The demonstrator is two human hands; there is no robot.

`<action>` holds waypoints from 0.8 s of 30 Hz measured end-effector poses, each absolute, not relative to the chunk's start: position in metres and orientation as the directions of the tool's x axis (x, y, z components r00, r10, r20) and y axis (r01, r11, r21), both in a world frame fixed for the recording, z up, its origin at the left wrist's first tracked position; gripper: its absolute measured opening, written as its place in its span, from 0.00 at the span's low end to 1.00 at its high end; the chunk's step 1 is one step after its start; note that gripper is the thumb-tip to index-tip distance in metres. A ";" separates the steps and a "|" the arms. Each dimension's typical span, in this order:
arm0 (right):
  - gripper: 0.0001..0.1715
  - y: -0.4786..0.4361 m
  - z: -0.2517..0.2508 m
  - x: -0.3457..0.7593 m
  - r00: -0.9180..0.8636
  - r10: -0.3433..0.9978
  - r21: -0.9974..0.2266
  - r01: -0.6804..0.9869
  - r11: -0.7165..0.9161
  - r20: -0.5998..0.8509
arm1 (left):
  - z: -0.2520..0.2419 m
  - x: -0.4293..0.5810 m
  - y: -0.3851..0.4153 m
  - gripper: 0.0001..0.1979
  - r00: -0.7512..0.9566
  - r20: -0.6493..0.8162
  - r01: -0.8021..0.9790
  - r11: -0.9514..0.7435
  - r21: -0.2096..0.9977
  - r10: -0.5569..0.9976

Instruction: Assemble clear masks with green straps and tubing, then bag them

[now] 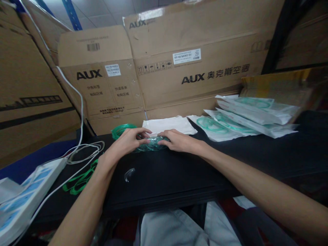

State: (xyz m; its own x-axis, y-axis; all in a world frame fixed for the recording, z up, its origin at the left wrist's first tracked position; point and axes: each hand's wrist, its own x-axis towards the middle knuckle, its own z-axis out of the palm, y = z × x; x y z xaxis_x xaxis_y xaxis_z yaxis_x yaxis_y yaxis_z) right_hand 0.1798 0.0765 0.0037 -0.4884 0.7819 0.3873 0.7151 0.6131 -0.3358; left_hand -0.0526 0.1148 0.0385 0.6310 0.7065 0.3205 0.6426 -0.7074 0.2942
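Both my hands meet at a bundle of clear green tubing [153,145] near the middle of the black table. My left hand [133,138] has its fingers curled on the bundle's left part. On its right part, my right hand [174,140] grips with thumb and fingers. Right behind the bundle lies a white pouch [170,125]. A coil of green tubing [123,130] sits just behind my left hand. Closer to me on the table is a small clear piece [129,174].
Pouches with green tubing [238,119] are piled at the right. Green straps [80,179], a white cable [82,116] and a power strip [33,194] lie at the left. Cardboard boxes [164,89] stand along the back of the table [164,174].
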 end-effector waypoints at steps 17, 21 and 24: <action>0.28 0.084 0.006 0.194 -0.511 0.805 -0.375 0.712 0.593 0.303 | 0.039 -0.054 0.114 0.16 0.650 0.312 0.627 -0.721 0.295 0.693; 0.29 0.086 0.005 0.195 -0.505 0.815 -0.388 0.717 0.579 0.284 | 0.038 -0.054 0.116 0.17 0.659 0.310 0.622 -0.729 0.287 0.685; 0.31 0.084 0.005 0.193 -0.498 0.820 -0.392 0.720 0.572 0.282 | 0.038 -0.054 0.116 0.17 0.661 0.310 0.620 -0.730 0.288 0.683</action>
State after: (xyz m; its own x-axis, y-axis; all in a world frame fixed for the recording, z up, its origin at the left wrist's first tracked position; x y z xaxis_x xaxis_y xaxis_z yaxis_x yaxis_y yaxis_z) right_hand 0.1926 0.0840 0.0046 -0.4978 0.8203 0.2817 0.7204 0.5719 -0.3923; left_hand -0.0537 0.1157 0.0382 0.6614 0.6831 0.3096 0.6195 -0.7303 0.2878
